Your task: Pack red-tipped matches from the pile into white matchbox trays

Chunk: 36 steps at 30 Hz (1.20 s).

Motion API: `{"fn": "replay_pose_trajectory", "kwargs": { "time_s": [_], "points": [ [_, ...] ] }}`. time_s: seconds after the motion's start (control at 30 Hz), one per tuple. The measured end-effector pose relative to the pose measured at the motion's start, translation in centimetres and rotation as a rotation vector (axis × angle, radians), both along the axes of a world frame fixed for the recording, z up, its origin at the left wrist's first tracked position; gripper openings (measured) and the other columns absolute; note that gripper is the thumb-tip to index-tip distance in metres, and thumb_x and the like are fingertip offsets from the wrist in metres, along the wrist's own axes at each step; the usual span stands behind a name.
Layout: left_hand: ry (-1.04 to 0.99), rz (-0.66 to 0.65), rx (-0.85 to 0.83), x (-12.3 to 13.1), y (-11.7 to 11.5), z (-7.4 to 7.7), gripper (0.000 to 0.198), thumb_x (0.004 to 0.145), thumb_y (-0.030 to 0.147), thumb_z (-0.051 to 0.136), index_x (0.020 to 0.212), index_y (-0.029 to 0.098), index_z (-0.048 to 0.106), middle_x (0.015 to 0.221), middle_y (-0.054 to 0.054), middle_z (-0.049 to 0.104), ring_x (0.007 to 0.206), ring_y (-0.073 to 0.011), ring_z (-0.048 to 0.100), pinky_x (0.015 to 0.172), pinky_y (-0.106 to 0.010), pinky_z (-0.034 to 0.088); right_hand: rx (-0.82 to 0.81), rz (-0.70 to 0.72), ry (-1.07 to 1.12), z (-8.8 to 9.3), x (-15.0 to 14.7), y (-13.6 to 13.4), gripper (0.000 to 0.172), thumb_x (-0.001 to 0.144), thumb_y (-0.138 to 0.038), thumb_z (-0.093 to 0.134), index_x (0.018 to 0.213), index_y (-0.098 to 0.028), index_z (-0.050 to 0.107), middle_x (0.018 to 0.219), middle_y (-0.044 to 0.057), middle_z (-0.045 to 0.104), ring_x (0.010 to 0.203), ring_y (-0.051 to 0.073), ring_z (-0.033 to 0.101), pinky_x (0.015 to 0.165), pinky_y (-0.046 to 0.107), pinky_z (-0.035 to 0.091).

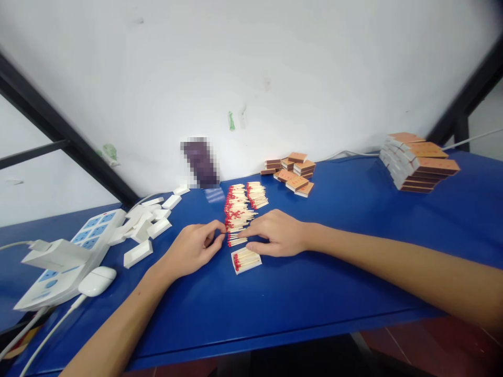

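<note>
A pile of red-tipped matches lies on the blue table. Just in front of it sits a white inner tray partly filled with matches. My left hand rests on the table left of the tray, its thumb and forefinger pinched together at the near end of the pile, beside a small bunch of matches. My right hand lies over the table right of the tray, fingers curled, fingertips touching that same bunch.
Several empty white trays lie at the left, next to a white power strip and a white earbud case. Brown matchbox sleeves sit behind the pile, a taller stack at the far right. A blurred dark object leans on the wall.
</note>
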<state>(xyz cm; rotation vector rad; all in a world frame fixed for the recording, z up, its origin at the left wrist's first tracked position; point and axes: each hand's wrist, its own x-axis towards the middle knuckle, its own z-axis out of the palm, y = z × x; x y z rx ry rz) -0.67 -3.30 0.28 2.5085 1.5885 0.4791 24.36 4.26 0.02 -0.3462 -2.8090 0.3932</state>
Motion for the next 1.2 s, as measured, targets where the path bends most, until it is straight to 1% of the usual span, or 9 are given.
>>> {"fn": "replay_pose_trajectory", "kwargs": {
  "time_s": [0.17,0.37,0.53,0.7,0.83,0.9,1.07,1.2],
  "points": [
    [0.002,0.004,0.006,-0.02,0.07,-0.05,0.015,0.096,0.031,0.048,0.1,0.021,0.058,0.056,0.007,0.044,0.05,-0.0103,0.046,0.055,-0.023,0.032,-0.014,0.015,0.017,-0.07,0.01,0.07,0.033,0.095,-0.034,0.05,0.116,-0.019,0.07,0.088,0.004,0.073,0.074,0.015,0.061,0.063,0.025,0.034],
    [0.002,-0.006,0.009,-0.12,0.08,0.02,0.016,0.096,0.029,0.047,0.102,0.021,0.059,0.057,0.007,0.045,0.051,-0.0107,0.047,0.055,-0.023,0.032,-0.022,-0.032,0.004,0.03,0.03,-0.06,0.039,0.097,-0.035,0.046,0.13,-0.022,0.062,0.084,0.003,0.072,0.067,0.015,0.059,0.06,0.026,0.03],
    [0.001,-0.009,0.008,-0.19,-0.01,0.01,0.02,0.096,0.026,0.045,0.11,0.022,0.06,0.059,0.007,0.05,0.053,-0.0104,0.049,0.056,-0.022,0.033,0.019,-0.081,-0.021,-0.14,-0.15,-0.12,0.043,0.098,-0.039,0.044,0.131,-0.019,0.061,0.093,0.007,0.073,0.078,0.019,0.064,0.062,0.027,0.032],
    [0.015,-0.01,0.019,-0.23,0.05,0.07,0.021,0.096,0.025,0.045,0.107,0.021,0.061,0.059,0.006,0.051,0.053,-0.0109,0.05,0.055,-0.022,0.033,0.036,-0.08,-0.035,-0.26,-0.22,-0.08,0.041,0.098,-0.039,0.042,0.125,-0.018,0.064,0.098,0.008,0.074,0.081,0.02,0.066,0.063,0.028,0.035],
    [0.021,-0.009,0.009,-0.33,0.09,0.12,0.019,0.094,0.023,0.044,0.102,0.02,0.061,0.061,0.005,0.052,0.053,-0.011,0.05,0.055,-0.022,0.034,-0.01,-0.047,-0.012,-0.2,-0.1,-0.05,0.038,0.099,-0.037,0.042,0.123,-0.02,0.066,0.108,0.007,0.074,0.091,0.021,0.068,0.07,0.029,0.04],
    [0.029,0.001,0.006,-0.41,0.09,0.11,0.018,0.094,0.023,0.044,0.1,0.02,0.061,0.061,0.005,0.053,0.053,-0.0113,0.05,0.055,-0.022,0.034,-0.028,-0.034,-0.004,-0.18,-0.05,-0.05,0.037,0.1,-0.036,0.041,0.123,-0.021,0.066,0.109,0.007,0.074,0.093,0.021,0.068,0.073,0.029,0.041],
    [0.054,0.036,0.03,-0.61,0.06,0.2,0.02,0.094,0.024,0.043,0.104,0.02,0.061,0.06,0.005,0.053,0.053,-0.0126,0.051,0.054,-0.023,0.033,-0.016,-0.06,-0.01,-0.17,-0.06,-0.12,0.039,0.101,-0.037,0.041,0.127,-0.02,0.064,0.107,0.008,0.074,0.091,0.022,0.068,0.073,0.03,0.043],
    [0.075,0.044,0.039,-0.68,0.14,0.26,0.022,0.094,0.024,0.043,0.104,0.02,0.062,0.06,0.004,0.055,0.055,-0.0135,0.053,0.055,-0.023,0.034,-0.012,-0.099,0.005,-0.05,-0.14,-0.2,0.041,0.101,-0.038,0.041,0.131,-0.018,0.061,0.116,0.011,0.07,0.101,0.025,0.065,0.082,0.035,0.046]
  ]
}}
